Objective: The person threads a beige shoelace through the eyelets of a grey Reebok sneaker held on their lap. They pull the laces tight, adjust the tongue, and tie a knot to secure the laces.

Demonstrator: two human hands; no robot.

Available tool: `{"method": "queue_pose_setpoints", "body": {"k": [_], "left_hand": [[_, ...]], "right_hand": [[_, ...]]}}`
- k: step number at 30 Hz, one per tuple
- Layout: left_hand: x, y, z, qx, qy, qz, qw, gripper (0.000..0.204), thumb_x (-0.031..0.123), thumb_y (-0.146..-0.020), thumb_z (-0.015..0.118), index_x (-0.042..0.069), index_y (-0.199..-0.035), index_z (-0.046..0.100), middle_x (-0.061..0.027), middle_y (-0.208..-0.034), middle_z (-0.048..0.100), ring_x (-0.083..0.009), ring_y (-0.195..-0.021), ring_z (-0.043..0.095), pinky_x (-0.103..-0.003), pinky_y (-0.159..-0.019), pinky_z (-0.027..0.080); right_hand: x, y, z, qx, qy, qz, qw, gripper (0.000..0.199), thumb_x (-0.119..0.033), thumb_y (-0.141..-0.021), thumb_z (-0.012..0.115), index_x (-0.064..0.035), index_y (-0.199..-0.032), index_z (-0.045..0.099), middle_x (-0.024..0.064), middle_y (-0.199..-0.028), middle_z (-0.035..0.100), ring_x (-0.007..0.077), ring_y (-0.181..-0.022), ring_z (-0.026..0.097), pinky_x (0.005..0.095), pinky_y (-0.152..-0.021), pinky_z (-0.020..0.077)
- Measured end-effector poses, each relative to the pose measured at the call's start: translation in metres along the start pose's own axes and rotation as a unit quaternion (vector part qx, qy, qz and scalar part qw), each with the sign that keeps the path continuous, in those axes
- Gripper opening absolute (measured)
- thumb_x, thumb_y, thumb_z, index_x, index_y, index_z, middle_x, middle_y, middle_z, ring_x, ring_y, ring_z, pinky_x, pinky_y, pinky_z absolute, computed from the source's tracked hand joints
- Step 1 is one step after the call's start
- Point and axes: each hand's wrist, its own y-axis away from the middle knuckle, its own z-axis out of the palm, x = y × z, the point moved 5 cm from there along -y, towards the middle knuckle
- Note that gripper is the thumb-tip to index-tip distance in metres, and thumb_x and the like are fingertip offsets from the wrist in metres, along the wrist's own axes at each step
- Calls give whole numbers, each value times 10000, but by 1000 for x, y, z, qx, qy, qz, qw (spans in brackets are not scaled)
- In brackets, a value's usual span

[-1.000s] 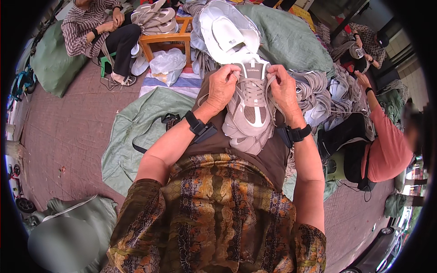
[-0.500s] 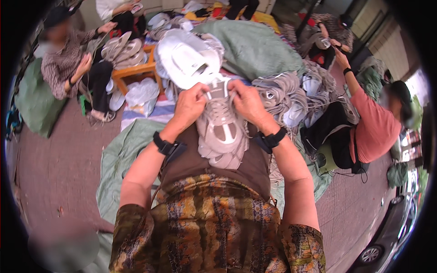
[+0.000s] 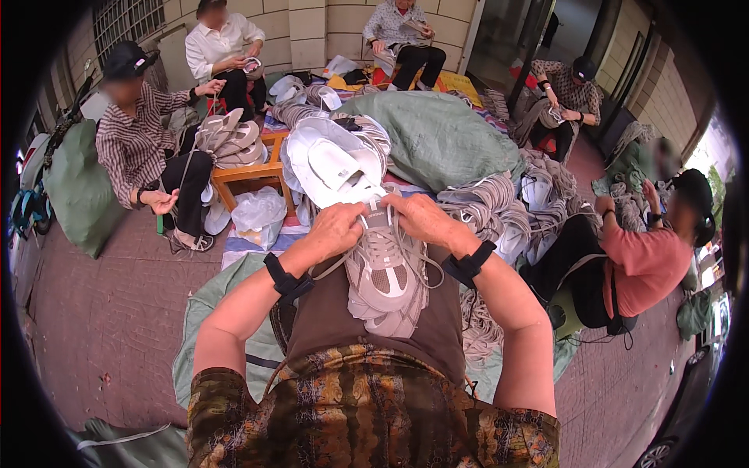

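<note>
A beige-grey sneaker upper, laced down its front, lies toe towards me on my lap. Beneath it at least one more upper peeks out. My left hand is closed, its fingers pinching the left side of the upper's top by the tongue. On the other side my right hand is closed in a pinch at the matching edge. Loose shoelace ends loop out beside both hands; whether my fingertips also hold lace is hidden. Just beyond my hands sits a stack of white-lined uppers.
Piles of uppers lie to the right, behind them a large green sack. At left stand a wooden stool stacked with uppers and a clear plastic bag. Several people sit around, handling uppers and laces. A green sheet spreads beneath me.
The view has tilted up, so the whole scene sits lower in the picture. Both hands keep their pinch at the top of the upper. The person at right has drawn an outstretched arm back.
</note>
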Motion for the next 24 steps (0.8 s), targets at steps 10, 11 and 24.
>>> {"method": "queue_pose_setpoints", "body": {"k": [10, 11, 24], "left_hand": [[3, -22, 11, -230, -125, 177, 949, 278, 92, -682, 612, 60, -957, 635, -157, -1021, 581, -336, -977, 560, -431, -772, 465], [4, -24, 7, -251, -105, 170, 947, 273, 90, -677, 606, 63, -947, 643, -166, -994, 601, -337, -930, 584, -433, -742, 474], [1, -53, 17, -353, -62, 150, 921, 168, 67, -634, 592, 50, -785, 663, -155, -698, 618, -318, -701, 607, -426, -635, 453]], "right_hand": [[-17, -14, -20, -105, 203, -130, 965, 197, -65, -750, 590, -90, -939, 645, 92, -898, 574, 301, -1004, 553, 426, -778, 482], [-17, -21, -16, -130, 201, -139, 961, 190, -59, -746, 591, -88, -925, 649, 92, -899, 578, 302, -991, 561, 426, -777, 484], [10, -46, 15, -316, 205, -109, 920, 114, -112, -654, 694, -79, -759, 665, 48, -876, 598, 284, -932, 575, 420, -778, 455]]}}
